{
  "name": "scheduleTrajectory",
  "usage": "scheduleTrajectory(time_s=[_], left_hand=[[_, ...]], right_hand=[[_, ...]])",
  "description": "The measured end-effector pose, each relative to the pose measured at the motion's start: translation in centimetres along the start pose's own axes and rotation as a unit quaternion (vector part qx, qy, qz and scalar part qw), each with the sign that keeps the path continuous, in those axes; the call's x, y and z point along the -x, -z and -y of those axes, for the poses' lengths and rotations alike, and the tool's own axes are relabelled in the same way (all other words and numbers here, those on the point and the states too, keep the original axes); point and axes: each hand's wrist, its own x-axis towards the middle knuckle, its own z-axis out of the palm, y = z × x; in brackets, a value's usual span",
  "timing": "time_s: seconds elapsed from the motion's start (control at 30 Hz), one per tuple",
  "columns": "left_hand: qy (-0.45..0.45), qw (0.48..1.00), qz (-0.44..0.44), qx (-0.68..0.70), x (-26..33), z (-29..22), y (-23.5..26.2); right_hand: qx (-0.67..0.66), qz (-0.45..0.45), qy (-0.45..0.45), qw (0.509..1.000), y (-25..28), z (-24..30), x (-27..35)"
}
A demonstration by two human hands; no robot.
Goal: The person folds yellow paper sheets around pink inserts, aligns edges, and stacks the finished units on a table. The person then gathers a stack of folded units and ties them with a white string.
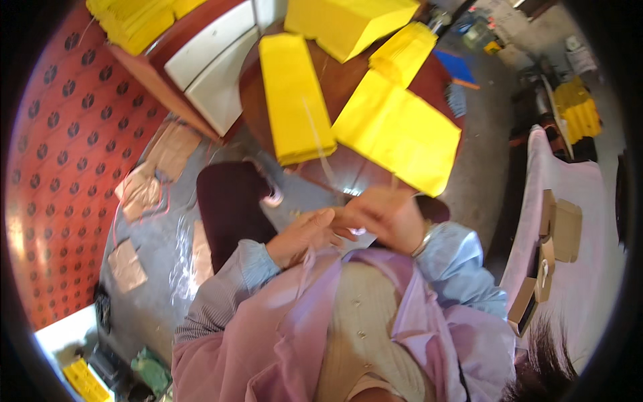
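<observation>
Close to my lap, at the near edge of the round table, my two hands meet. My left hand is closed, its thumb uppermost and its fingers bent toward the other hand. My right hand is blurred by motion, so its fingers do not show clearly. A small whitish bit shows between the hands, too unclear to name. Just beyond them on the dark red table lie a long yellow folded stack with a thin pale strip across it and a wide yellow folded piece.
A yellow block-shaped stack and a rolled yellow piece lie farther back. White drawers stand at the left. Brown paper pieces lie on the floor. Opened cardboard boxes rest on a pink-covered surface at the right.
</observation>
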Motion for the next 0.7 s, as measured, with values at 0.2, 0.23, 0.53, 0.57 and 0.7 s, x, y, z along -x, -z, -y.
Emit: scheduleTrajectory(time_s=[0.2,0.23,0.53,0.57,0.7], left_hand=[[0.008,0.98,0.033,0.196,-8.1,-1.5,-1.8],[-0.017,0.977,0.02,0.211,-9.1,-1.4,-1.5],[-0.007,0.993,-0.111,0.035,-6.6,0.9,-0.2],[-0.009,0.995,-0.091,-0.038,-5.4,0.3,-0.4],[-0.076,0.956,-0.025,-0.284,4.5,-2.8,0.8]], right_hand=[[-0.222,-0.028,-0.116,0.968,0.2,4.4,3.4],[-0.241,-0.054,-0.166,0.955,0.5,4.3,5.1],[-0.352,-0.42,-0.391,0.739,4.1,-2.0,19.6],[-0.341,-0.418,-0.402,0.739,4.2,-2.7,20.1],[-0.335,-0.27,-0.4,0.809,2.1,-5.0,18.2]])
